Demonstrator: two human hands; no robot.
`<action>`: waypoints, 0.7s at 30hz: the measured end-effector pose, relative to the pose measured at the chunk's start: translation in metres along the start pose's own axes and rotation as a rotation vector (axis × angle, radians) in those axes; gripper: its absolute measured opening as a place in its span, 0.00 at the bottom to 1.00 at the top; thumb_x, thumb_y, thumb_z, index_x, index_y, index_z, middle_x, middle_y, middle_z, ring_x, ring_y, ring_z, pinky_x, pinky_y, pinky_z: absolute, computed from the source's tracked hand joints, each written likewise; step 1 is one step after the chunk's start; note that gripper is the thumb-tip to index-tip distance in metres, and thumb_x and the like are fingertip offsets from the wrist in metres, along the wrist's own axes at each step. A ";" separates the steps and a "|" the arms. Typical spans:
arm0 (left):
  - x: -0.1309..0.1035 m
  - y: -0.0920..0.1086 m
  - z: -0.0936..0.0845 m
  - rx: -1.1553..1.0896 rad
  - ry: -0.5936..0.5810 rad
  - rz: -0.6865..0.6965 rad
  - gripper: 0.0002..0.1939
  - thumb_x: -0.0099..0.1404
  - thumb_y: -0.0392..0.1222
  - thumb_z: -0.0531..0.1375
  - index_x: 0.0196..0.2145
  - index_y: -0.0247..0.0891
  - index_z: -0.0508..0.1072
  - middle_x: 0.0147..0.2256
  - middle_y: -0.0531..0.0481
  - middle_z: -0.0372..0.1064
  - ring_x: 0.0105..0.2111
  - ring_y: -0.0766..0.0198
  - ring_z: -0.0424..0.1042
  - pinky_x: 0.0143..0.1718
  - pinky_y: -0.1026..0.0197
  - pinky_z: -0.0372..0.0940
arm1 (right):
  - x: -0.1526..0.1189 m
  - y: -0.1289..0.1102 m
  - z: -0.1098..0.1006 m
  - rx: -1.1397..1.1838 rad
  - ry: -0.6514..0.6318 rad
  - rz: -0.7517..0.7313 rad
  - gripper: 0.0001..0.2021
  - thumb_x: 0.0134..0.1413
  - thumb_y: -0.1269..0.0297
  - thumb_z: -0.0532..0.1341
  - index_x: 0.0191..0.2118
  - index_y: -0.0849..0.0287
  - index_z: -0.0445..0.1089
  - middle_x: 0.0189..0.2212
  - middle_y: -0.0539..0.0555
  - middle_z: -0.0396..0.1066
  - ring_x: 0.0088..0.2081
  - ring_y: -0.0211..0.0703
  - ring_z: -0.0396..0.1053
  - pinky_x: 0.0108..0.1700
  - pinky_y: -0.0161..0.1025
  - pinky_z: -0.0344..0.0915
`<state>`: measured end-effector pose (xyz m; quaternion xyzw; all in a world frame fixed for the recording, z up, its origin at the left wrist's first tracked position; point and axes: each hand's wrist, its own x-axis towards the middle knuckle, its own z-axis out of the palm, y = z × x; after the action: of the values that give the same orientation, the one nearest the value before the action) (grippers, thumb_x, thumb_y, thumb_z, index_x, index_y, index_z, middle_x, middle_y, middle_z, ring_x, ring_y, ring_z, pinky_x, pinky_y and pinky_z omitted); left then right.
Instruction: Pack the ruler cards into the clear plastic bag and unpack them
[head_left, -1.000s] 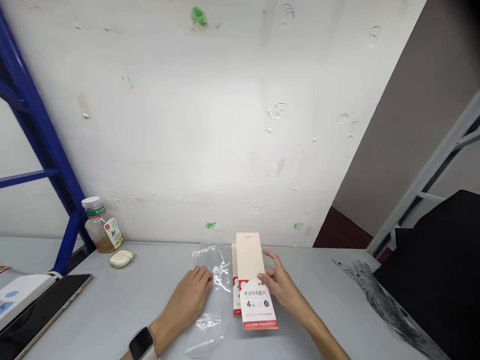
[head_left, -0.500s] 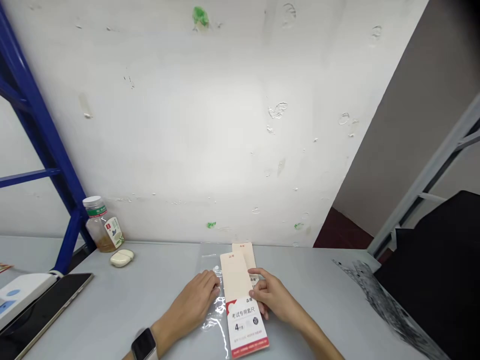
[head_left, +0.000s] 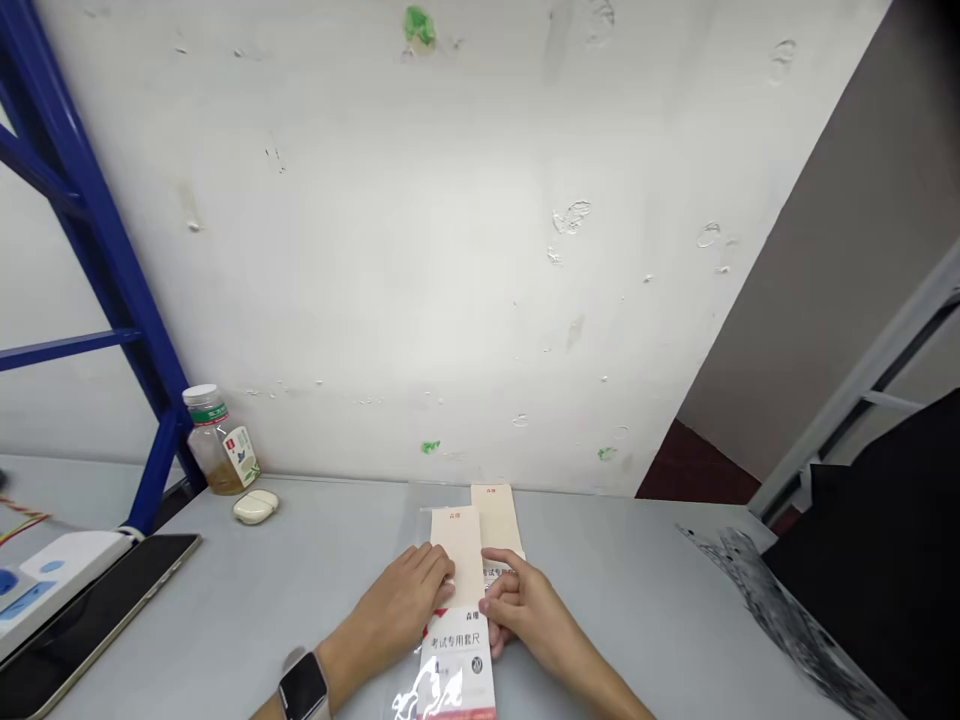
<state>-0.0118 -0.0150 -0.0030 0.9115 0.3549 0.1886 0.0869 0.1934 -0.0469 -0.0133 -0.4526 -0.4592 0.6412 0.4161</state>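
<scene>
A cream, white and red ruler-set packet point(head_left: 457, 640) with printed lettering lies upright in front of me. Clear plastic bag point(head_left: 405, 695) film shines over its lower part. My left hand point(head_left: 409, 600), wearing a watch, is closed at the left edge of the packet, its fingers curled on the plastic; exactly what lies under the fingertips is hidden. With thumb and curled fingers, my right hand point(head_left: 525, 605) pinches the packet's right edge, its index finger stretched out. Behind them lies a second, similar packet point(head_left: 496, 520), partly covered by the right hand.
On the left are a jar point(head_left: 221, 440) with a white lid, a cream rounded case point(head_left: 256, 506), a phone point(head_left: 97, 625) and a white power strip point(head_left: 60, 575). A blue metal frame point(head_left: 112, 240) rises there. Dark crumpled film point(head_left: 780, 610) lies at right, by black cloth point(head_left: 877, 540).
The front packet has shifted left, toward my left hand, and plastic now glints over its lower part. More of the rear packet shows. The whole view has swung slightly left.
</scene>
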 end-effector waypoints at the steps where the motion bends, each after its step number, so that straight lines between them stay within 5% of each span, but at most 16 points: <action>1: 0.000 0.001 0.001 0.008 0.003 0.002 0.11 0.75 0.39 0.45 0.38 0.41 0.66 0.37 0.50 0.68 0.35 0.59 0.67 0.38 0.56 0.61 | 0.000 0.001 0.003 0.008 -0.003 0.007 0.34 0.40 0.60 0.69 0.54 0.59 0.59 0.24 0.42 0.68 0.20 0.38 0.70 0.25 0.40 0.71; 5: 0.000 0.004 0.004 0.056 -0.002 0.040 0.11 0.75 0.37 0.45 0.38 0.41 0.65 0.37 0.50 0.68 0.35 0.59 0.67 0.38 0.56 0.61 | 0.001 0.006 0.010 0.019 -0.015 0.003 0.33 0.40 0.61 0.69 0.53 0.60 0.60 0.26 0.44 0.69 0.23 0.39 0.73 0.29 0.41 0.73; 11: 0.002 0.004 0.003 0.072 0.026 0.067 0.12 0.75 0.37 0.44 0.38 0.41 0.66 0.36 0.50 0.68 0.34 0.59 0.67 0.38 0.56 0.62 | 0.001 0.010 0.013 0.003 -0.039 -0.031 0.32 0.43 0.58 0.68 0.55 0.58 0.59 0.28 0.45 0.67 0.25 0.40 0.72 0.21 0.35 0.67; 15: 0.002 -0.004 -0.001 0.046 0.083 0.078 0.11 0.73 0.34 0.45 0.40 0.41 0.67 0.42 0.49 0.70 0.42 0.58 0.67 0.44 0.54 0.62 | -0.002 0.002 0.011 -0.035 -0.035 -0.040 0.30 0.45 0.52 0.67 0.53 0.56 0.61 0.33 0.48 0.66 0.26 0.40 0.71 0.20 0.35 0.66; 21: -0.002 -0.031 -0.023 0.075 0.064 -0.093 0.14 0.72 0.33 0.43 0.42 0.42 0.66 0.45 0.49 0.69 0.47 0.57 0.67 0.49 0.53 0.60 | -0.005 -0.017 -0.015 -0.391 0.116 -0.140 0.18 0.54 0.52 0.59 0.48 0.53 0.67 0.39 0.51 0.68 0.28 0.38 0.66 0.26 0.36 0.64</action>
<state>-0.0420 0.0072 0.0084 0.8901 0.4064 0.2002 0.0498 0.2116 -0.0449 0.0015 -0.5276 -0.5805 0.4824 0.3898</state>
